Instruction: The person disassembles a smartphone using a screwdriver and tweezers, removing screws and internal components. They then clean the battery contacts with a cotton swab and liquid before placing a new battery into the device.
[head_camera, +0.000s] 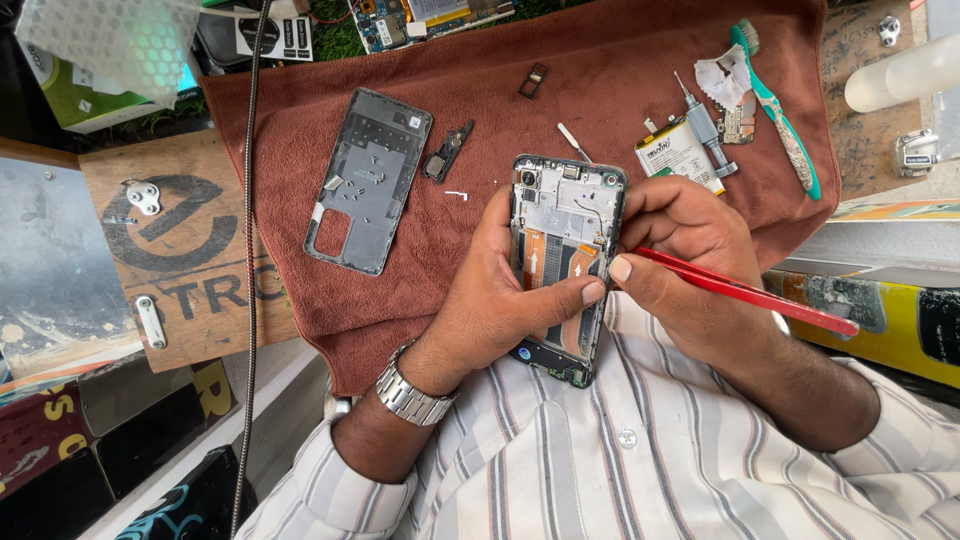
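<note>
Opened phone (562, 235): gripped in your left hand (500, 300), thumb across it; your right hand (680, 250) pinches red tweezers (745, 292) beside it, above brown towel (600, 90).

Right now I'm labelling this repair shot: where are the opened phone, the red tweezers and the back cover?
Opened phone (566, 215), head view, on its upper inner frame.
Red tweezers (745, 292), head view, middle of the red arm.
Back cover (367, 180), head view, centre of its inner face.
</note>
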